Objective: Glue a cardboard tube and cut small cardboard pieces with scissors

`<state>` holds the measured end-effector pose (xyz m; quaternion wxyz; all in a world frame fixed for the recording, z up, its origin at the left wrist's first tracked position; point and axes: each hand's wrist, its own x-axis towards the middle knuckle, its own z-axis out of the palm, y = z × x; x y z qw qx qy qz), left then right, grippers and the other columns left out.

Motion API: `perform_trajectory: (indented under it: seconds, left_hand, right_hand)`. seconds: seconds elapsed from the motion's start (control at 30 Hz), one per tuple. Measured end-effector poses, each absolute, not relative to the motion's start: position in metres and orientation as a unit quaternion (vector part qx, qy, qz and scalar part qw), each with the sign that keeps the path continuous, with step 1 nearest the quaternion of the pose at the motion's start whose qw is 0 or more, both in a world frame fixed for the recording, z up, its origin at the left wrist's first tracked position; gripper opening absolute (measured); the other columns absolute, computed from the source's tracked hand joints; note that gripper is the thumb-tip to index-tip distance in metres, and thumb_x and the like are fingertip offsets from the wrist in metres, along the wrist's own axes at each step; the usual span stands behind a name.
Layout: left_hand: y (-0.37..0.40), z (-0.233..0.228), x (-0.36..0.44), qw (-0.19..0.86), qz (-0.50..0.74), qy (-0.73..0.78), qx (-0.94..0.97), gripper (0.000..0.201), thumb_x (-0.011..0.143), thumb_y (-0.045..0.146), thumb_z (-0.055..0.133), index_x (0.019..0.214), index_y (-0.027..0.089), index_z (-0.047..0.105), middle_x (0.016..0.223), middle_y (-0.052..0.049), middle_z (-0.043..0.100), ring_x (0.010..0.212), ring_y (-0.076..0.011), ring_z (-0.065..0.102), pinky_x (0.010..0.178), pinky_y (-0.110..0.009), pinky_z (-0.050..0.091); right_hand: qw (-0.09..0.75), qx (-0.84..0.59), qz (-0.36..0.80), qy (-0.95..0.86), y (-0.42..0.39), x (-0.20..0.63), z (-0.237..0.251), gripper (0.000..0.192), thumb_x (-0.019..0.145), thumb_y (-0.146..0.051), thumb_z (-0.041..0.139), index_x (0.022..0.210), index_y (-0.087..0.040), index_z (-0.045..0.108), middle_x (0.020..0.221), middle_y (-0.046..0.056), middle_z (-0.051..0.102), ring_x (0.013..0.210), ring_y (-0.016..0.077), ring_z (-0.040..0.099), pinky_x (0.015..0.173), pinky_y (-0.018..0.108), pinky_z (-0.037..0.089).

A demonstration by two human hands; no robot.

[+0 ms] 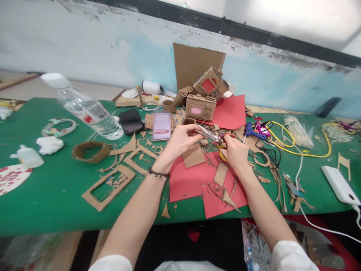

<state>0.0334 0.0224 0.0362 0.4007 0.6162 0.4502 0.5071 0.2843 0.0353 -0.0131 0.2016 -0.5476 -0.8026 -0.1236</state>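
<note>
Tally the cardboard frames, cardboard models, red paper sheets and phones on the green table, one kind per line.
Flat cardboard frames: 2, the big one and a smaller one
Cardboard box models: 2, the upper and the lower
Red paper sheets: 2, the near sheet and the far sheet
Phones: 1, black
Total: 7
</note>
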Motion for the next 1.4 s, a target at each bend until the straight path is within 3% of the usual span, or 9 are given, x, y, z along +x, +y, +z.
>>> perform_trajectory:
  seconds: [0.27,0.53,0.83,1.07,1.4]
  left_hand:
    - [0.025,0.033,0.032,0.414,0.508,0.456,0.601,0.025,0.080,0.032,0.085,0.098,0.015,0.085,0.095,-0.008,0.087,0.083,-0.0209,0.079,0.082,-0.032,0.066]
    - [0.028,0.026,0.039,0.462,0.533,0.421,0.570,0.044,0.082,0.051,0.091,0.103,0.014,0.080,0.102,-0.010,0.085,0.081,-0.0197,0.078,0.082,-0.035,0.069]
    - [0.025,0.021,0.052,0.449,0.536,0.398,0.595,0.024,0.093,0.037,0.077,0.104,0.017,0.073,0.104,-0.009,0.083,0.086,-0.0175,0.077,0.082,-0.030,0.065]
    - [0.026,0.015,0.055,0.456,0.560,0.400,0.564,0.026,0.090,0.040,0.082,0.098,0.018,0.070,0.089,-0.006,0.079,0.078,-0.0175,0.076,0.075,-0.030,0.066]
    - [0.029,0.017,0.049,0.462,0.545,0.406,0.569,0.036,0.086,0.048,0.086,0.095,0.017,0.072,0.098,-0.008,0.082,0.080,-0.0183,0.078,0.079,-0.033,0.068]
  right_hand:
    - [0.202,-0.564,-0.109,-0.793,0.036,0.283,-0.014,0.029,0.104,-0.044,0.062,0.109,-0.019,0.075,0.095,0.013,0.083,0.091,0.0259,0.073,0.068,0.034,0.024]
    - [0.187,-0.589,-0.075,-0.783,0.037,0.280,-0.017,0.043,0.108,-0.060,0.057,0.112,-0.019,0.072,0.099,0.012,0.084,0.087,0.0254,0.074,0.066,0.033,0.021]
    - [0.185,-0.585,-0.053,-0.788,0.035,0.274,-0.017,0.039,0.108,-0.056,0.057,0.114,-0.021,0.071,0.099,0.011,0.085,0.087,0.0262,0.077,0.066,0.032,0.024]
    - [0.196,-0.580,-0.064,-0.788,0.038,0.277,-0.019,0.044,0.108,-0.061,0.056,0.113,-0.020,0.072,0.097,0.011,0.085,0.087,0.0259,0.077,0.066,0.033,0.024]
    - [0.172,-0.591,-0.084,-0.784,0.038,0.279,-0.020,0.041,0.107,-0.059,0.057,0.112,-0.021,0.072,0.096,0.011,0.084,0.087,0.0265,0.077,0.065,0.033,0.021]
